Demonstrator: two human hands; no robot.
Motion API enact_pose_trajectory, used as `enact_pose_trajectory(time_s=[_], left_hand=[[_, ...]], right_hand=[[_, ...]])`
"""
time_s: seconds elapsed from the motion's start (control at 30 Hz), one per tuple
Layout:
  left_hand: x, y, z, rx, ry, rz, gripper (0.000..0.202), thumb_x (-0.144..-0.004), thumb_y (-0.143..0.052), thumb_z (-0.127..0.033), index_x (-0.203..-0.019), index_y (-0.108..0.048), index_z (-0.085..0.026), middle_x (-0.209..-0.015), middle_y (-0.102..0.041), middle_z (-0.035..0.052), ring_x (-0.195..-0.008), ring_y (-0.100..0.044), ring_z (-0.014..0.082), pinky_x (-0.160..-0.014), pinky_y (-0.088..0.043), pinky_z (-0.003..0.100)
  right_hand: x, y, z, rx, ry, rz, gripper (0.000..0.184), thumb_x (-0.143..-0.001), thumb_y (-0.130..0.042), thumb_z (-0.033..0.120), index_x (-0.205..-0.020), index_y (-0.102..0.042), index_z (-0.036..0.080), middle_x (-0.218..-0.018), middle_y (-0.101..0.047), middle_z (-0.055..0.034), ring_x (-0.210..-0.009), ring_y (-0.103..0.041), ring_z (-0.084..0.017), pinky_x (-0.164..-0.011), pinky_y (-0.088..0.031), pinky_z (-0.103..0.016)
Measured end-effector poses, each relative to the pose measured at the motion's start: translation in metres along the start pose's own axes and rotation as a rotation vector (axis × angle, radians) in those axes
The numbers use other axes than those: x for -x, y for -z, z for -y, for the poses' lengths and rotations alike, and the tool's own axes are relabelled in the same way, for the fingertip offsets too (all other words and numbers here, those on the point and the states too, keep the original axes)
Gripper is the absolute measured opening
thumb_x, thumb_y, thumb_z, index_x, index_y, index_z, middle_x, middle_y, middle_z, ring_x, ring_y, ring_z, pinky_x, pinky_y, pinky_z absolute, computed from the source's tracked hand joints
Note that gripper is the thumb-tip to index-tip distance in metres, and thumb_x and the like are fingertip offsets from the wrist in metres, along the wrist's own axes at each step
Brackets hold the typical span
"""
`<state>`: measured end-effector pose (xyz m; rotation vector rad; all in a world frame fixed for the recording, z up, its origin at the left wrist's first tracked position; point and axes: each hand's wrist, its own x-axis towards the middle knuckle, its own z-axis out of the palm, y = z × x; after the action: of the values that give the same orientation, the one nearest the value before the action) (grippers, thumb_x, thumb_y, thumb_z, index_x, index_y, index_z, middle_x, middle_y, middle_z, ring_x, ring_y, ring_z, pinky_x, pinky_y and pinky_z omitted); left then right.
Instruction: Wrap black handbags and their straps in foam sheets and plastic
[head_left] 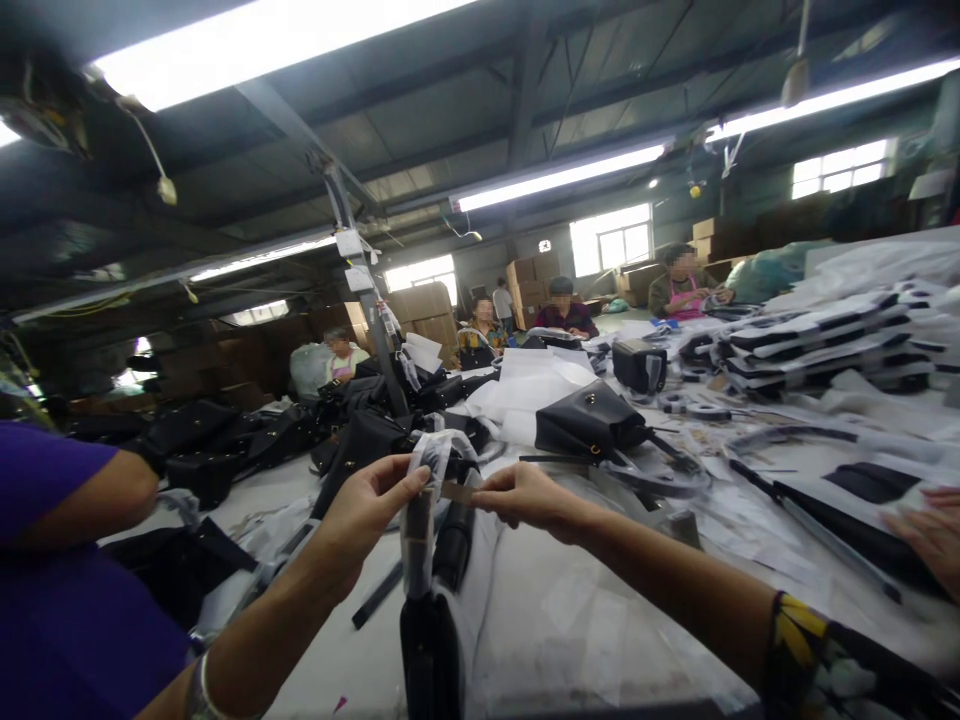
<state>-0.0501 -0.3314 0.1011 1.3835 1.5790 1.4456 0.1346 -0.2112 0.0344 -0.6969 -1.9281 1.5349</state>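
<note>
My left hand (367, 515) pinches the upper part of a bag handle (433, 455) wrapped in clear and whitish film. Below, the handle runs down to a black bag (431, 650) standing at the near edge of the table. Between the thumb and fingers of my right hand (529, 498) is a short brownish strip (457, 492), perhaps tape. The strip's far end reaches the wrapped handle; whether it sticks there I cannot tell.
White paper sheets (525, 385) and another black bag (589, 420) lie beyond my hands. Wrapped black pieces (825, 345) are stacked at right. A purple-sleeved person (67, 500) is close on my left, and another person's hand (934, 535) rests at the right edge.
</note>
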Motion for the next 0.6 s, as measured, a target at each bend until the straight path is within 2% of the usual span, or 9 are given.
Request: enact_pose_trajectory(time_s=[0.17,0.27,0.37,0.5,0.6], left_hand=[[0.0,0.0,0.002,0.022,-0.032,0.067,0.05,-0.072,-0.079,-0.051,-0.107,-0.072,-0.016,-0.101,-0.075,0.0083,-0.099,-0.066,0.0258,-0.092,-0.047,0.035],[0.0,-0.001,0.0,0.032,-0.066,0.098,0.045,-0.076,-0.077,-0.047,-0.108,-0.071,-0.015,-0.103,-0.074,0.0088,-0.1,-0.066,0.0247,-0.09,-0.047,0.033],[0.003,-0.005,-0.003,0.083,-0.112,0.133,0.043,-0.076,-0.078,-0.042,-0.106,-0.071,-0.012,-0.103,-0.074,0.0107,-0.097,-0.066,0.0232,-0.088,-0.048,0.031],[0.004,-0.012,-0.001,0.093,-0.141,0.096,0.047,-0.072,-0.081,-0.043,-0.103,-0.072,-0.01,-0.103,-0.074,0.0131,-0.092,-0.067,0.0224,-0.085,-0.05,0.031],[-0.002,-0.011,0.005,0.104,-0.133,0.062,0.046,-0.07,-0.082,-0.042,-0.102,-0.072,-0.01,-0.103,-0.073,0.0141,-0.089,-0.068,0.0218,-0.083,-0.052,0.032]], right_hand=[[-0.002,0.002,0.002,-0.155,0.003,0.055,0.045,-0.068,-0.08,0.056,-0.071,-0.07,0.013,-0.051,-0.043,0.0053,-0.048,-0.037,-0.006,-0.047,-0.027,-0.021],[-0.012,-0.008,0.007,-0.118,0.026,0.039,0.045,-0.068,-0.079,0.057,-0.068,-0.068,0.013,-0.05,-0.042,0.0053,-0.048,-0.036,-0.007,-0.046,-0.025,-0.022],[-0.024,-0.02,0.013,-0.057,0.119,0.027,0.046,-0.071,-0.077,0.058,-0.066,-0.067,0.013,-0.051,-0.045,0.0039,-0.049,-0.038,-0.008,-0.049,-0.026,-0.023],[-0.034,-0.024,0.015,0.044,0.177,0.001,0.047,-0.066,-0.08,0.058,-0.065,-0.068,0.012,-0.054,-0.052,0.0,-0.052,-0.043,-0.01,-0.051,-0.031,-0.025],[-0.036,-0.018,0.017,-0.004,0.195,0.014,0.049,-0.063,-0.081,0.062,-0.068,-0.072,0.014,-0.058,-0.057,-0.0044,-0.053,-0.046,-0.014,-0.049,-0.033,-0.027]])
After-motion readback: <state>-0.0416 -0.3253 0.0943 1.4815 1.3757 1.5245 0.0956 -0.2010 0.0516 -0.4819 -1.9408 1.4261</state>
